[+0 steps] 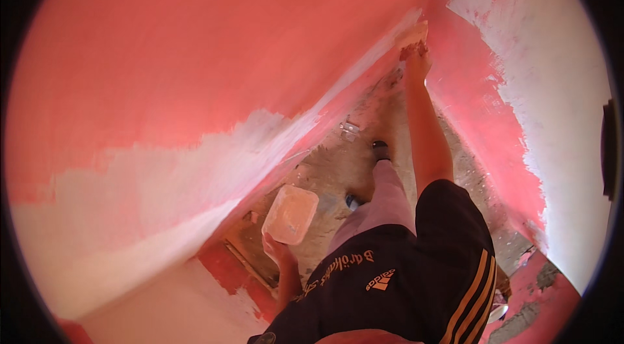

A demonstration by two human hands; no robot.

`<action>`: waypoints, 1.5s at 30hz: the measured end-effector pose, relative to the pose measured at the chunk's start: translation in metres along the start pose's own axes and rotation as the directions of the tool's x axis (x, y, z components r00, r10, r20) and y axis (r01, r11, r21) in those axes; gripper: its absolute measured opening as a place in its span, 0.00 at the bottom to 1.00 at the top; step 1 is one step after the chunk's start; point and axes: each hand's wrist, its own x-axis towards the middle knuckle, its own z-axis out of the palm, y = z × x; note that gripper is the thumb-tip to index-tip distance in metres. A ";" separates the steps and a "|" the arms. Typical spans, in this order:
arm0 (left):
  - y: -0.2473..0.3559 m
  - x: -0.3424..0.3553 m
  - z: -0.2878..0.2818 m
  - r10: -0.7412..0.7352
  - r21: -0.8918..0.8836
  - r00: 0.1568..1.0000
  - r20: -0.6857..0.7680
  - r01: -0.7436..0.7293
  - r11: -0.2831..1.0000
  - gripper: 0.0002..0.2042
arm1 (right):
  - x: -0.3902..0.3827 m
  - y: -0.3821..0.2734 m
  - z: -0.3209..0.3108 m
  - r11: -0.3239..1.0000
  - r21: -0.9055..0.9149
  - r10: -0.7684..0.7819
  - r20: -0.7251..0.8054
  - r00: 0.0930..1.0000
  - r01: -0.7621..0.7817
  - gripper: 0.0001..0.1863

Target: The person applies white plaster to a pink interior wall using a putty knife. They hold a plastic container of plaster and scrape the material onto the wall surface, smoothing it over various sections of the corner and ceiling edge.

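In my left hand (279, 251) is a shallow rectangular tub (291, 215) with a pale pinkish inside, held by its near edge. My right arm reaches far forward into the corner. There my right hand (419, 66) is closed round a wide putty knife (414, 34), its blade at the red wall (227, 38). Around the blade a pale band of filler (364, 61) runs along the bottom of that wall. The handle is mostly hidden by my fingers.
A second red wall (478, 71) with ragged white coating (539, 58) rises on the right. The dirty floor (325, 178) narrows toward the corner, with a small metal-looking piece (350, 129) near the left wall. My feet stand between the walls. A wooden strip (250, 264) lies at the left.
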 end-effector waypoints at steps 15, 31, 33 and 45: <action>0.066 0.002 0.109 -0.030 0.132 0.995 0.100 0.016 0.991 0.31 | -0.183 0.036 0.039 0.717 -0.640 -0.133 0.262 0.956 0.275 0.24; 0.021 0.037 0.060 -0.019 0.186 0.972 0.233 -0.025 0.982 0.28 | -0.150 0.111 -0.004 0.948 -0.309 0.179 0.303 0.936 -0.081 0.16; 0.048 0.034 0.044 0.030 0.247 0.975 0.222 -0.086 0.965 0.23 | -0.187 0.090 0.007 0.892 -0.446 0.270 0.386 0.882 -0.078 0.17; 0.024 0.028 -0.006 -0.039 0.306 0.993 0.110 0.004 0.952 0.27 | -0.014 0.055 0.025 0.732 -0.660 -0.069 0.179 0.981 0.172 0.23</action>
